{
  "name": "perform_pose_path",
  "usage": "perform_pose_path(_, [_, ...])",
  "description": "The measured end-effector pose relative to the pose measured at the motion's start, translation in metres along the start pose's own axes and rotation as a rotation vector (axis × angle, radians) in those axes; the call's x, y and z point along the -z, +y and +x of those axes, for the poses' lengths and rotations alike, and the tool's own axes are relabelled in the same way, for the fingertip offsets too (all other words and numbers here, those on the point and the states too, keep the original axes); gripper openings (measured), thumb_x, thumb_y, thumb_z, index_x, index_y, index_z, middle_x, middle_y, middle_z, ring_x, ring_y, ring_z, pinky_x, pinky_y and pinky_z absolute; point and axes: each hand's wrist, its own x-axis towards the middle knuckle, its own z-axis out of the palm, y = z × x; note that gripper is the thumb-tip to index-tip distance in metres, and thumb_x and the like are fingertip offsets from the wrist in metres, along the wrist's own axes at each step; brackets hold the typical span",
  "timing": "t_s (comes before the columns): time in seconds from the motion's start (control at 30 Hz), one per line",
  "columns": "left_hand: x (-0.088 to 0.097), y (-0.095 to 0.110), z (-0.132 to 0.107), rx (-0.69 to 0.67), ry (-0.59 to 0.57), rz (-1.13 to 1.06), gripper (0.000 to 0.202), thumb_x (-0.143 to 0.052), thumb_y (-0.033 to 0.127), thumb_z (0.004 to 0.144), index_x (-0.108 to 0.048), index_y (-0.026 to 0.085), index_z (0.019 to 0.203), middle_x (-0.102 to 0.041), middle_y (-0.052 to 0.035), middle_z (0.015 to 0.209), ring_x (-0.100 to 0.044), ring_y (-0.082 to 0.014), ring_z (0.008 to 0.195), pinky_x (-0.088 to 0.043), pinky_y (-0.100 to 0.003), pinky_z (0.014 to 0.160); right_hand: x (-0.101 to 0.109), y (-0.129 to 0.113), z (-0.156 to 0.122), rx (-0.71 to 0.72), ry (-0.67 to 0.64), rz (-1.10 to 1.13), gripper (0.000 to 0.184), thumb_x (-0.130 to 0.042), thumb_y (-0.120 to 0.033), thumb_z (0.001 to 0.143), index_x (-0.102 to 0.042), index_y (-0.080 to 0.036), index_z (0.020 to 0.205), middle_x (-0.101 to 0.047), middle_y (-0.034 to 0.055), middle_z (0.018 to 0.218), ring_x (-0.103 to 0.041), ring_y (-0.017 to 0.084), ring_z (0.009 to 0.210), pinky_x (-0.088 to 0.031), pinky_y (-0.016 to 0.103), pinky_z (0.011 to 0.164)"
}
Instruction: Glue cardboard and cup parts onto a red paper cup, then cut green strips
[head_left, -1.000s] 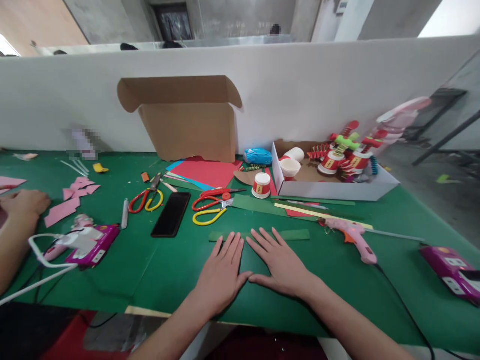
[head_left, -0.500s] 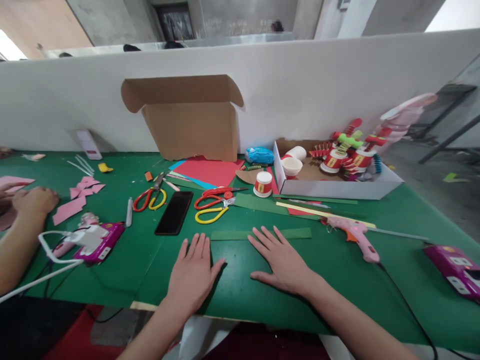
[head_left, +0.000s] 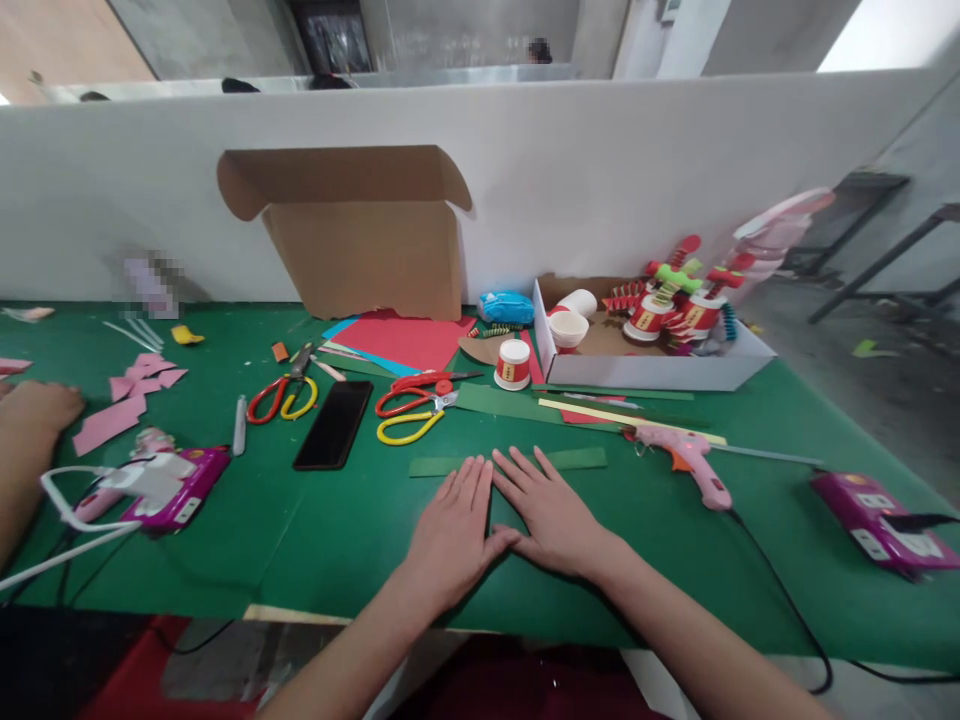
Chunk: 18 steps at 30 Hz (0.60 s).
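A narrow green paper strip (head_left: 585, 458) lies across the green table in front of me. My left hand (head_left: 459, 525) rests flat, its fingertips over the middle of the strip. Beside it my right hand (head_left: 551, 510) also lies flat, with its fingertips on the strip and the thumbs meeting between the two hands. Neither hand grips anything. Just beyond are red-and-yellow scissors (head_left: 411, 415), a black phone (head_left: 334, 425) and a red-and-white paper cup (head_left: 513, 365). To the right of my hands lies a pink glue gun (head_left: 694, 462).
An open cardboard box (head_left: 367, 250) stands at the back. A white box (head_left: 652, 372) holds cups and paper figures. Purple power strips (head_left: 187, 490) sit left and right, with cables trailing. At far left, another person's hand (head_left: 45, 405) is near pink paper pieces (head_left: 112, 422).
My left hand has moved right onto the green strip, so its thumb now meets my right one. My right hand stays flat on the strip. The camera view has shifted slightly.
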Motion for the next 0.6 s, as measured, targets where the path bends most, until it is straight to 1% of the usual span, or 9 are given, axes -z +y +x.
perform_pose_path(0.1, [0.001,-0.003,-0.007,0.066,0.002,0.055,0.083,-0.029,0.068,0.092,-0.041,0.004,0.144,-0.041,-0.0217,0.150,-0.038,-0.0325,0.141,-0.037,-0.048,0.112,0.004,-0.002,0.000,-0.020,-0.006,-0.001,0.068,-0.047,-0.051,0.093,-0.031,-0.020,0.152,-0.029,0.0095,0.159,-0.021,0.030,0.148,-0.013,0.055,0.121])
perform_pose_path(0.17, [0.001,-0.005,-0.012,0.115,0.014,0.097,0.083,-0.028,0.068,0.092,-0.045,0.004,0.142,-0.042,-0.0221,0.149,-0.039,-0.0332,0.140,-0.038,-0.049,0.111,0.007,-0.002,-0.002,-0.047,-0.025,-0.006,0.068,-0.048,-0.050,0.093,-0.033,-0.020,0.152,-0.028,0.0086,0.159,-0.022,0.030,0.148,-0.014,0.054,0.121])
perform_pose_path(0.27, [0.004,-0.011,-0.019,0.183,0.018,0.158,0.081,-0.028,0.066,0.093,-0.049,0.002,0.139,-0.045,-0.0224,0.147,-0.042,-0.0333,0.138,-0.039,-0.049,0.110,0.010,0.002,-0.010,-0.086,-0.035,-0.017,0.067,-0.047,-0.048,0.093,-0.033,-0.019,0.152,-0.027,0.0080,0.159,-0.022,0.030,0.148,-0.016,0.054,0.121])
perform_pose_path(0.33, [0.007,-0.016,-0.023,0.216,0.020,0.182,0.080,-0.028,0.063,0.094,-0.051,0.000,0.137,-0.047,-0.0228,0.145,-0.044,-0.0334,0.137,-0.038,-0.049,0.110,0.009,0.008,-0.017,-0.093,-0.018,-0.026,0.065,-0.046,-0.047,0.094,-0.032,-0.021,0.152,-0.026,0.0067,0.159,-0.021,0.029,0.148,-0.016,0.054,0.121])
perform_pose_path(0.47, [0.011,-0.028,-0.033,0.240,0.034,0.205,0.078,-0.026,0.061,0.096,-0.053,-0.001,0.135,-0.050,-0.0235,0.142,-0.048,-0.0338,0.133,-0.038,-0.050,0.110,0.005,0.021,-0.032,-0.114,0.031,-0.053,0.063,-0.041,-0.048,0.096,-0.029,-0.025,0.153,-0.025,0.0046,0.160,-0.021,0.028,0.149,-0.018,0.053,0.121])
perform_pose_path(0.6, [0.010,-0.037,-0.040,0.243,0.076,0.220,0.078,-0.024,0.061,0.096,-0.056,-0.001,0.133,-0.052,-0.0241,0.140,-0.051,-0.0342,0.130,-0.039,-0.050,0.109,0.003,0.033,-0.045,-0.157,0.053,-0.075,0.063,-0.039,-0.051,0.097,-0.027,-0.027,0.154,-0.026,0.0043,0.160,-0.022,0.028,0.148,-0.018,0.053,0.121])
